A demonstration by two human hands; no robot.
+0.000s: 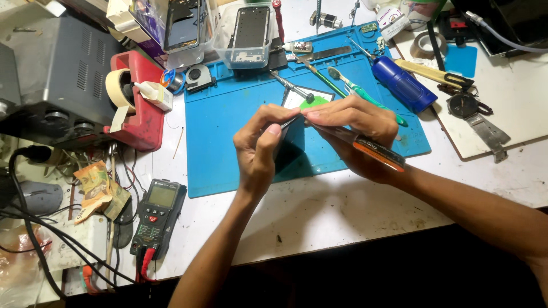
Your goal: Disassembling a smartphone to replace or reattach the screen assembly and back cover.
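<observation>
Left hand (260, 149): fingers pinched on a thin tool (289, 121). Right hand (357, 128): fingers clamped on a dark phone (291, 145), over the blue mat (228, 137). Bare mat lies toward 9 o'clock.

Bright overhead light, sharp focus, glare at right, dark lower edge.

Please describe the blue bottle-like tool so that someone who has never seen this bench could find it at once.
Start at the big blue work mat in the middle of the white bench and go to its far right corner. There a dark blue cylinder lies tilted across the mat's edge. Its neighbours are thin tools and a green-handled brush; it alone is thick, round and dark blue.
</observation>
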